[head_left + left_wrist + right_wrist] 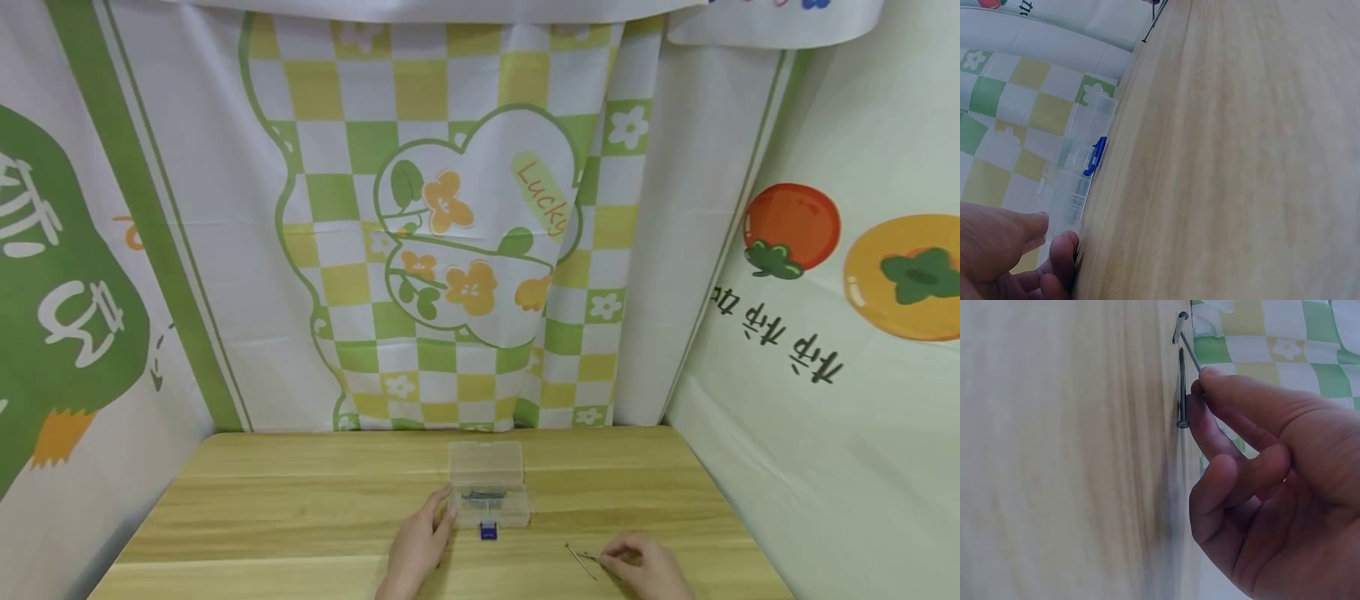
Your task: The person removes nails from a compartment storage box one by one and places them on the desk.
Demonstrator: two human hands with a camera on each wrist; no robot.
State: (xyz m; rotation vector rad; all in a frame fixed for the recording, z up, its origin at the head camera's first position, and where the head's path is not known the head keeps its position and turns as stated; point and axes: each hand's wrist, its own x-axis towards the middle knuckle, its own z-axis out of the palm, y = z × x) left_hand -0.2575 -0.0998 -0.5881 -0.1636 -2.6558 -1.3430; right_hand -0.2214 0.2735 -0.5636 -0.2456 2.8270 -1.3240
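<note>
A clear plastic box [512, 517] with its lid [485, 463] raised sits on the table, a blue latch [488, 531] at its front. Inside it lie several dark nails [483, 496]. My left hand [422, 540] holds the box's left end, thumb at the near corner and a finger farther back. To the right of the box, my right hand [647, 567] pinches a thin nail [1192, 355] between thumb and index finger. Close by, another nail [581, 562] lies on the wood. In the right wrist view a nail [1182, 394] with its head toward the camera is beside the fingertips.
The wooden table [300, 500] reaches back to a checked cloth [480, 367] hanging behind it. Printed cloth walls [750, 467] stand along the left and right sides.
</note>
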